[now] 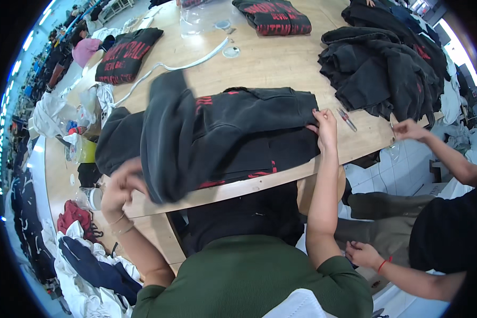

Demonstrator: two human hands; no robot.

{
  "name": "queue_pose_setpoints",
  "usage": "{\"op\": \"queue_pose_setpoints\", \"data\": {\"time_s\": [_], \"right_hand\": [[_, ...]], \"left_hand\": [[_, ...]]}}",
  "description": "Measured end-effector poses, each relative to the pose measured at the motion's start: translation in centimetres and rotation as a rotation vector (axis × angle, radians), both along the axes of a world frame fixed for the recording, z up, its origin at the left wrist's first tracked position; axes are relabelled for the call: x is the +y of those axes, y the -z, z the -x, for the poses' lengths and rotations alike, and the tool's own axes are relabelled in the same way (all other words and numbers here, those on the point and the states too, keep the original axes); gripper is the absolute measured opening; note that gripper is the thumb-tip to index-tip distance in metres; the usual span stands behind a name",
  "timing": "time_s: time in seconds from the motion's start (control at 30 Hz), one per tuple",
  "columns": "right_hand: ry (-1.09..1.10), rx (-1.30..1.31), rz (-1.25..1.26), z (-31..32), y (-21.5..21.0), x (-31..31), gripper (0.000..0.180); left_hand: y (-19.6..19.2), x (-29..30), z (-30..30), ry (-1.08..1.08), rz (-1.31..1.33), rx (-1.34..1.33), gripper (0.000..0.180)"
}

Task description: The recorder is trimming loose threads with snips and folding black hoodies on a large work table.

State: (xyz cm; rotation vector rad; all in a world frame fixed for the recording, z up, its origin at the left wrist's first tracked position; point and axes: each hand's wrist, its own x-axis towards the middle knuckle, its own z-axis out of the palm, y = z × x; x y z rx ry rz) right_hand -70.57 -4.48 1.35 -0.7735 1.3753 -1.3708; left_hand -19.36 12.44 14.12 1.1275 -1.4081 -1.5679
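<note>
A washed-black hooded sweatshirt (228,119) with red print lies partly folded across the table in front of me. My right hand (324,129) pinches its right edge between thumb and fingers. At the left, a raised part of the cloth is smeared by motion, standing up over the rest. Beside that blurred fold is my left hand (124,185), its fingers bent and also blurred; whether they grip the cloth does not show. More dark fabric, which looks like the hood, spreads out at the left.
Folded black sweatshirts with red print (127,55) lie at the far left and far middle. A heap of dark garments (381,69) fills the right side. Small snips (347,120) and a white cord (180,66) rest on the table (281,63). A co-worker's hand (411,130) is at the right.
</note>
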Motion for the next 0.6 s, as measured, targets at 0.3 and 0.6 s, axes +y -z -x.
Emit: {"op": "queue_pose_setpoints", "data": {"time_s": [0.3, 0.6], "right_hand": [[-0.012, 0.002, -0.063, -0.6, -1.3, 0.7, 0.036], [0.089, -0.056, 0.447, -1.0, -2.7, 1.3, 0.049]], "left_hand": [[1.3, -5.1, 14.2, -0.129, 0.38, -0.328, 0.022], [7.6, -10.8, 25.7, -0.072, 1.002, -0.828, 0.043]]}}
